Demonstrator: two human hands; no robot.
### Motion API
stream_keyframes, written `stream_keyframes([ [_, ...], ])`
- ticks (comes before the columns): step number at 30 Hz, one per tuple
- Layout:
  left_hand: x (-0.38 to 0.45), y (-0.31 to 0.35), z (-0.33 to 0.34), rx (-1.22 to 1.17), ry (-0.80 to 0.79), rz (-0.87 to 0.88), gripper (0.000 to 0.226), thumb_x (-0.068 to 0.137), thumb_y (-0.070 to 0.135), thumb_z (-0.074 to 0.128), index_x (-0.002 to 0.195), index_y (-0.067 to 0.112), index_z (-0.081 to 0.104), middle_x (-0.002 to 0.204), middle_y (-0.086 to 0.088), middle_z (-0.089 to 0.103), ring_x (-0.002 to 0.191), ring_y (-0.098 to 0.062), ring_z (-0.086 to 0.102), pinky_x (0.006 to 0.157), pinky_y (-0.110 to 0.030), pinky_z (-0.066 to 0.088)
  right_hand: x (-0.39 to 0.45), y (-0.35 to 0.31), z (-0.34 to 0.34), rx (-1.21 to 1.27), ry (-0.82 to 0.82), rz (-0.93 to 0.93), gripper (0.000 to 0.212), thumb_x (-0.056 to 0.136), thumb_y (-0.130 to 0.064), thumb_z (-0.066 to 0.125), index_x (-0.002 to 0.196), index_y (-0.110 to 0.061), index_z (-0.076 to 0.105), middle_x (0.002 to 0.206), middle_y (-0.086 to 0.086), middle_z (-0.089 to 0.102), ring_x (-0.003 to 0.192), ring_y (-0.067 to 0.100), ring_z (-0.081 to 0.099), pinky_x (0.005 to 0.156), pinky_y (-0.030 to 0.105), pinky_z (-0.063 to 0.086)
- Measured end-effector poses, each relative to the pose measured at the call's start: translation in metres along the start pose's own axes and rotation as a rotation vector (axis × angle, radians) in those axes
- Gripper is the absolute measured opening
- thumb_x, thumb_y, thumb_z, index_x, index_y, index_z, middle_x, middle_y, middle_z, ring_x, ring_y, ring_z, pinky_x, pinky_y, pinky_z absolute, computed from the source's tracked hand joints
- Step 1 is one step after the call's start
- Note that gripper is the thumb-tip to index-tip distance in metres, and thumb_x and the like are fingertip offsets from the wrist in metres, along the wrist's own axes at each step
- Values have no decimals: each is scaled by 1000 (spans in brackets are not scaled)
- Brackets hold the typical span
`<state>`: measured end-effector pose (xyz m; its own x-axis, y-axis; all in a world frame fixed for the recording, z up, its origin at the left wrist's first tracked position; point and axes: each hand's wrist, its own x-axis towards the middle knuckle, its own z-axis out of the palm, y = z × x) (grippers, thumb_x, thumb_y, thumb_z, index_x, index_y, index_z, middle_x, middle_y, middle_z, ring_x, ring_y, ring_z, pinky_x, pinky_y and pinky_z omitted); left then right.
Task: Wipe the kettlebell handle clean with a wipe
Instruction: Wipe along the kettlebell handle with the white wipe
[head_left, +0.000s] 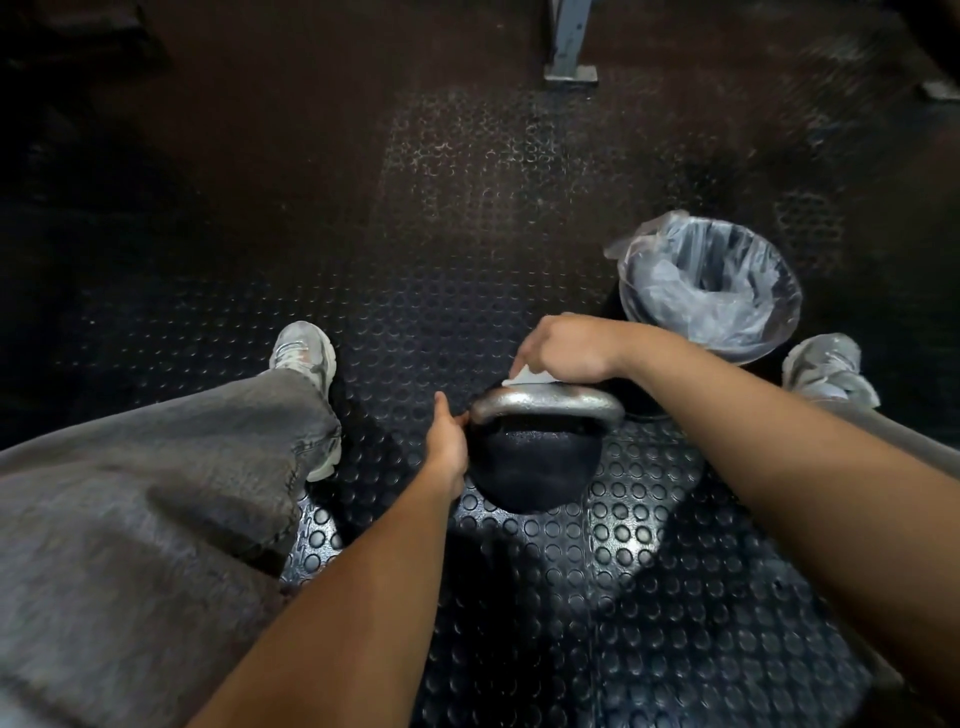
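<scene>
A black kettlebell (535, 467) with a silvery metal handle (545, 402) stands on the studded floor between my feet. My right hand (569, 348) is just beyond the handle's top, its fingers curled round a white wipe (524, 376) that touches the handle. My left hand (447, 447) rests against the left side of the kettlebell, at the handle's left end, its fingers hidden behind the bell.
A round bin (711, 291) lined with a clear plastic bag stands close behind my right hand. My shoes (304, 353) (826, 369) flank the kettlebell; my left leg in grey trousers (156, 467) fills the lower left. A metal post foot (570, 73) stands far back.
</scene>
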<state>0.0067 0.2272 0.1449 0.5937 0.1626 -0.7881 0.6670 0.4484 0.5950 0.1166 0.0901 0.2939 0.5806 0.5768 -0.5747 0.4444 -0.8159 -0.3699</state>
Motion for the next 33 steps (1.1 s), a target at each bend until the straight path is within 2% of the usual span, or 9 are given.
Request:
stream_keyframes([
  [3, 4, -3, -3, -15, -11, -3, 70, 101, 64, 17, 106, 16, 67, 93, -2, 66, 82, -10, 58, 89, -29, 40, -14, 23, 3, -42, -1, 48, 39, 99, -8, 42, 124, -13, 71, 138, 3, 62, 129, 22, 52, 96, 17, 32],
  [5, 5, -4, -5, -11, -2, 14, 69, 101, 65, 18, 106, 16, 66, 94, -2, 66, 87, -13, 59, 94, -32, 38, -16, 35, 6, -131, -62, 118, 34, 99, -11, 44, 117, -7, 72, 130, 8, 67, 118, 26, 59, 100, 27, 43],
  [9, 7, -4, -4, 6, 10, 26, 67, 101, 65, 19, 97, 19, 67, 90, -1, 67, 88, -14, 59, 94, -32, 38, 2, 29, 7, -154, -142, 149, 28, 98, -11, 45, 97, 4, 69, 107, 15, 67, 90, 25, 55, 80, 31, 44],
  [13, 8, -3, -2, 19, 22, 14, 68, 100, 68, 19, 100, 22, 70, 96, -3, 71, 89, -15, 62, 86, -32, 44, -1, 5, -4, 36, -89, 63, 36, 97, -5, 44, 119, -9, 73, 125, -5, 65, 112, 16, 57, 101, 26, 43],
  [16, 10, -4, -3, 17, 17, 11, 69, 100, 67, 19, 102, 20, 69, 103, -3, 68, 96, -16, 58, 90, -31, 40, -16, 13, -4, 90, -24, 44, 40, 97, -6, 44, 122, -19, 73, 131, -5, 65, 119, 14, 54, 99, 22, 39],
  [19, 13, -8, -7, 15, -7, 22, 75, 101, 65, 17, 125, 11, 63, 109, -3, 64, 106, -17, 54, 97, -33, 35, -24, 28, -2, 15, -39, 139, 41, 98, -5, 41, 124, -14, 72, 137, -1, 63, 126, 18, 54, 97, 20, 36],
  [25, 12, -5, -5, 28, 18, 9, 73, 99, 69, 20, 107, 17, 69, 103, -5, 72, 100, -19, 65, 90, -35, 45, 10, 16, 3, -15, -98, 169, 31, 96, -14, 50, 112, 0, 72, 124, 14, 67, 110, 30, 63, 100, 45, 50],
  [30, 12, -6, -4, 9, 20, 1, 76, 99, 68, 19, 122, 12, 65, 107, -4, 69, 92, -13, 61, 84, -30, 42, -5, 2, -3, 95, -5, 28, 38, 99, -7, 44, 122, -16, 73, 135, -2, 64, 125, 17, 53, 94, 15, 35],
  [33, 14, -7, -7, 10, 6, 8, 78, 101, 65, 18, 136, 7, 56, 130, -11, 63, 121, -23, 56, 95, -31, 35, -22, 20, 0, -11, 9, 73, 40, 101, -7, 40, 126, -13, 71, 142, 0, 59, 131, 20, 50, 97, 17, 32],
])
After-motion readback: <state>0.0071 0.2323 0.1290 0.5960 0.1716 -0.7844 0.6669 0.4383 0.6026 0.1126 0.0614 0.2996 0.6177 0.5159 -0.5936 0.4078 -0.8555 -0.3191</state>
